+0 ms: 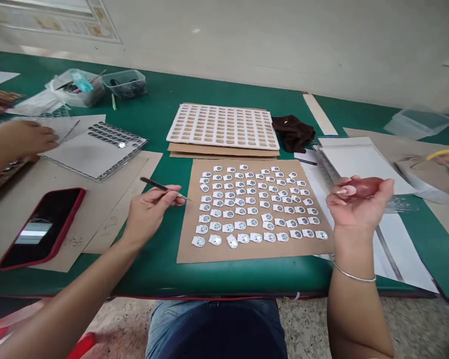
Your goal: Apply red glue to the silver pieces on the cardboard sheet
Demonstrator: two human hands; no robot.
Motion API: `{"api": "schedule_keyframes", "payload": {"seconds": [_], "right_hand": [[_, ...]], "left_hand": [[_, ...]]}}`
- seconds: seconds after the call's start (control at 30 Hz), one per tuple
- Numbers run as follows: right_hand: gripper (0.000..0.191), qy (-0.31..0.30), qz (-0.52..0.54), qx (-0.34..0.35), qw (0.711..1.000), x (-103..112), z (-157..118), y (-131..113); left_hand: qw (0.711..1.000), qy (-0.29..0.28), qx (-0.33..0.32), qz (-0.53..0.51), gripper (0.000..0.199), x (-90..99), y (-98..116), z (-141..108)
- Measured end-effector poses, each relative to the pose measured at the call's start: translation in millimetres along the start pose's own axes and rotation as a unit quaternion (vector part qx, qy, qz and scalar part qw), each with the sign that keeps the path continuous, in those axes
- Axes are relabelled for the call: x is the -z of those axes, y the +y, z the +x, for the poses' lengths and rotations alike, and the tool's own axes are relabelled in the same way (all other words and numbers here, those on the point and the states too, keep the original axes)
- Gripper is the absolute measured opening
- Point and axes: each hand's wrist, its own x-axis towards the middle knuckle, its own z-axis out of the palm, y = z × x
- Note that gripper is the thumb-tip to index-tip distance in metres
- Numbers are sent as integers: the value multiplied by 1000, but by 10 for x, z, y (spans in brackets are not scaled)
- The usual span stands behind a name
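Observation:
My left hand (147, 212) pinches a thin dark tool (154, 183), its fine tip over the left edge of a brown board (254, 253). Several rows of small round pieces on white tabs lie across this board. On its right side, my right hand (357, 204) is raised palm up, fingers wrapped round a reddish-brown rounded object (368, 187) with a pale pink tip. Behind the board, a white tray with many square openings (222, 125) rests on brown cardboard (224, 150).
Another person's hand (26, 138) is at the left, near a white board with dark discs (93, 149). A red-cased phone (43, 227) lies at front left. Plastic boxes (125, 84) stand behind. Dark brown cloth (294, 132) and stacked white sheets (362, 162) lie on the right.

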Motion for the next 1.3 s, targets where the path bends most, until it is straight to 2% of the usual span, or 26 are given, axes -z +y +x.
{"api": "schedule_keyframes", "payload": {"seconds": [0.1, 0.17, 0.27, 0.4, 0.47, 0.53, 0.63, 0.73, 0.93, 1.13, 1.3], "right_hand": [[38, -17, -76, 45, 996, -331, -230, 150], [33, -66, -121, 80, 987, -581, -377, 263], [28, -144, -153, 120, 970, -905, -547, 447], [30, -198, -197, 61, 958, -1140, -692, 781], [28, -215, -226, 22, 950, -1185, -746, 979], [25, -229, -259, -12, 938, -1210, -794, 1162], [24, -251, -315, -42, 915, -1257, -863, 1363], [26, -259, -350, -39, 899, -1320, -941, 1479], [27, -268, -400, -27, 876, -1301, -1109, 1620], [21, -294, -432, 5, 852, -1195, -1146, 1708], [21, -293, -432, 1, 853, -1167, -1149, 1750]], "left_hand": [[975, -32, -133, 173, 18, 126, -53, -50], [947, -52, -191, 252, 18, 211, -136, -75], [934, -65, -196, 292, 21, 292, -268, -92], [937, -65, -169, 298, 20, 322, -298, -157], [937, -50, -201, 280, 13, 305, -258, -259], [929, -32, -264, 256, 13, 258, -229, -410], [899, -54, -359, 243, 28, 158, -274, -657], [874, -76, -415, 242, 41, 85, -396, -811], [840, -116, -456, 271, 43, 74, -497, -857], [811, -116, -485, 306, 35, 45, -406, -856], [797, -109, -502, 318, 26, 43, -325, -823]]}}
